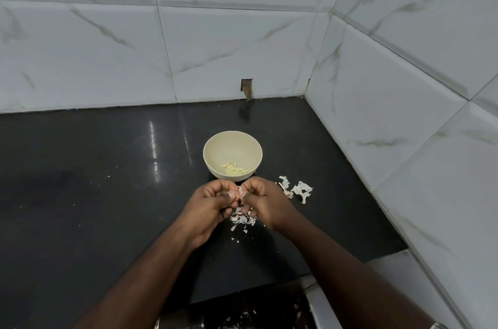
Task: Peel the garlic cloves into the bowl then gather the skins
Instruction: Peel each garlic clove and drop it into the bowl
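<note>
A: Peeling a small pinkish-white garlic clove (238, 192), both hands on it, just near of the round cream plastic bowl (215, 164) on the glossy black stone counter (107, 167).

B: Grip state?

A: Left hand (213, 202) has fingers curled with the clove pinched at the fingertips. Right hand (262, 200) also curled, thumb and fingers pinching at the same clove from the right side. Hands nearly touching each other.

B: How will it handle?

A: My call: very light, firm core, papery brittle skin that tears and flakes. Peeled surface likely a bit slick and sticky. Best held at the two ends, nails working the skin from the tip or root end.

B: Long axis, which way pointing?

A: Mostly hidden by fingers. The visible bit looks roughly upright, tilted slightly; can't tell tip from root.

B: Where's everything else?

A: Pale yellow peeled cloves (234, 167) lie in the bowl bottom, near side, most lying roughly left-right. Loose white-pink skin flakes (242, 218) scattered on the counter right under the hands. Bigger white papery husk pieces (301, 189) to the right, just beside the right hand. More scraps on the dark ledge (242, 319) at the near edge.

B: Progress?

A: Judging by that, several cloves done; skins not yet gathered.
</note>
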Demonstrator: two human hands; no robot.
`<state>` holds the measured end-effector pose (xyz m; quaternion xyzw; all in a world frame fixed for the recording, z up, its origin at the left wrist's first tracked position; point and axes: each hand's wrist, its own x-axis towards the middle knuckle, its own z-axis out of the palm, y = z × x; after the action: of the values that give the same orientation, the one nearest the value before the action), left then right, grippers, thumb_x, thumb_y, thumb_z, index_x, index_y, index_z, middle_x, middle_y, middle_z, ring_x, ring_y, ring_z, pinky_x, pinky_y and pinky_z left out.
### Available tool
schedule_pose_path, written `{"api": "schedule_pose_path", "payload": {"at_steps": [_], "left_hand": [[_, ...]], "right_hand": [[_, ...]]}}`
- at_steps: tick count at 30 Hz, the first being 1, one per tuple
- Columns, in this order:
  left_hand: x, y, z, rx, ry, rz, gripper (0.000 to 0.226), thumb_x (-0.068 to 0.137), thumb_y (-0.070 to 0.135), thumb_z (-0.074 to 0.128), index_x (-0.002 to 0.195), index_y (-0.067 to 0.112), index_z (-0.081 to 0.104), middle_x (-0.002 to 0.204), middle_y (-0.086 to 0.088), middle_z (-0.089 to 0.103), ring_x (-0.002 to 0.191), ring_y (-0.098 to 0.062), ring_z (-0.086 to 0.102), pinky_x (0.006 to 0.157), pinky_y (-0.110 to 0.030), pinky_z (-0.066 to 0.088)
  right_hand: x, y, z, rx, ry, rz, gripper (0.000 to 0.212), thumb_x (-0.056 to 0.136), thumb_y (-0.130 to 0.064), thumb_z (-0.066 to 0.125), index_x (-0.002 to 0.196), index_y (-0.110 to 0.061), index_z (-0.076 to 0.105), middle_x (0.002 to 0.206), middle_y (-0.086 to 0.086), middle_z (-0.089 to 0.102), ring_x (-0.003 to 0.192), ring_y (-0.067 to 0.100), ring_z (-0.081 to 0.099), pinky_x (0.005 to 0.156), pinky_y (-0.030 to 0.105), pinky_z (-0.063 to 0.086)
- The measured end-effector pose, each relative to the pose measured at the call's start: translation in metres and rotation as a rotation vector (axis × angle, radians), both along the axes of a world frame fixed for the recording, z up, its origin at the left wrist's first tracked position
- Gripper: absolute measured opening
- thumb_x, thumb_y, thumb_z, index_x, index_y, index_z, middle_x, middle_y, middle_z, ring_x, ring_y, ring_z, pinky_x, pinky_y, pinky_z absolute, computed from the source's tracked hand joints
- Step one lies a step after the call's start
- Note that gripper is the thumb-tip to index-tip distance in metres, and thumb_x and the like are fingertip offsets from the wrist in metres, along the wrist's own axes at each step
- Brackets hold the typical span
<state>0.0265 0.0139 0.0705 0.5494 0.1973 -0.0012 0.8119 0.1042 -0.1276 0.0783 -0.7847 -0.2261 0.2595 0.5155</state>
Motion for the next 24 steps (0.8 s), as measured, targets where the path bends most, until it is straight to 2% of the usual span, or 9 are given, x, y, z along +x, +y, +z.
{"api": "schedule_pose_path", "payload": {"at_steps": [3,7,10,14,18,20,24], "left_hand": [[0.001,0.001,0.002,-0.017,0.010,0.032,0.014,0.096,-0.003,0.056,0.090,0.004,0.067,0.072,-0.007,0.062,0.063,-0.009,0.056,0.055,-0.017,0.044],[0.002,0.002,0.002,-0.022,0.026,0.075,0.012,0.095,0.000,0.059,0.089,0.003,0.068,0.072,-0.009,0.063,0.062,-0.010,0.054,0.052,-0.017,0.043],[0.002,0.002,0.002,0.017,0.028,0.071,0.009,0.094,0.000,0.060,0.091,0.002,0.068,0.073,-0.009,0.064,0.062,-0.010,0.055,0.052,-0.017,0.042],[0.002,0.003,0.001,0.068,0.016,0.055,0.008,0.094,-0.001,0.060,0.094,0.000,0.068,0.072,-0.009,0.062,0.063,-0.011,0.053,0.055,-0.020,0.041],[0.003,0.003,0.000,0.125,0.010,0.035,0.008,0.093,-0.003,0.060,0.092,0.000,0.068,0.069,-0.007,0.063,0.062,-0.012,0.053,0.054,-0.020,0.041],[0.003,0.003,0.000,0.117,0.014,0.019,0.010,0.094,-0.002,0.059,0.091,0.002,0.068,0.070,-0.007,0.064,0.063,-0.012,0.055,0.055,-0.020,0.041],[0.002,0.005,0.000,0.023,0.051,-0.003,0.011,0.096,0.002,0.058,0.092,0.005,0.067,0.080,-0.010,0.070,0.068,-0.013,0.064,0.057,-0.019,0.047]], "right_hand": [[0.001,0.001,0.002,0.011,-0.003,-0.015,0.014,0.096,-0.009,0.057,0.087,-0.016,0.064,0.066,0.000,0.066,0.063,0.015,0.061,0.061,0.030,0.046],[0.005,-0.005,0.005,-0.033,-0.154,0.034,0.008,0.094,-0.015,0.065,0.092,-0.017,0.073,0.061,-0.012,0.066,0.056,-0.001,0.057,0.057,0.016,0.043],[0.006,-0.007,0.003,-0.082,-0.256,0.063,0.005,0.088,-0.018,0.071,0.089,-0.022,0.074,0.059,-0.015,0.066,0.051,-0.001,0.053,0.054,0.019,0.041],[0.009,-0.005,0.004,-0.103,-0.295,0.043,0.006,0.085,-0.017,0.072,0.082,-0.022,0.071,0.062,-0.010,0.067,0.054,-0.001,0.056,0.057,0.022,0.045],[0.010,-0.003,0.008,-0.158,-0.383,0.074,0.009,0.081,-0.018,0.069,0.075,-0.024,0.066,0.055,-0.020,0.059,0.052,0.000,0.052,0.055,0.017,0.038],[0.010,-0.002,0.008,-0.163,-0.410,0.080,0.008,0.080,-0.019,0.068,0.075,-0.022,0.064,0.055,-0.022,0.057,0.051,0.002,0.051,0.054,0.018,0.037],[0.013,-0.005,0.006,-0.118,-0.399,0.015,0.008,0.080,-0.018,0.066,0.075,-0.023,0.064,0.056,-0.015,0.057,0.051,0.004,0.049,0.054,0.021,0.040]]}}
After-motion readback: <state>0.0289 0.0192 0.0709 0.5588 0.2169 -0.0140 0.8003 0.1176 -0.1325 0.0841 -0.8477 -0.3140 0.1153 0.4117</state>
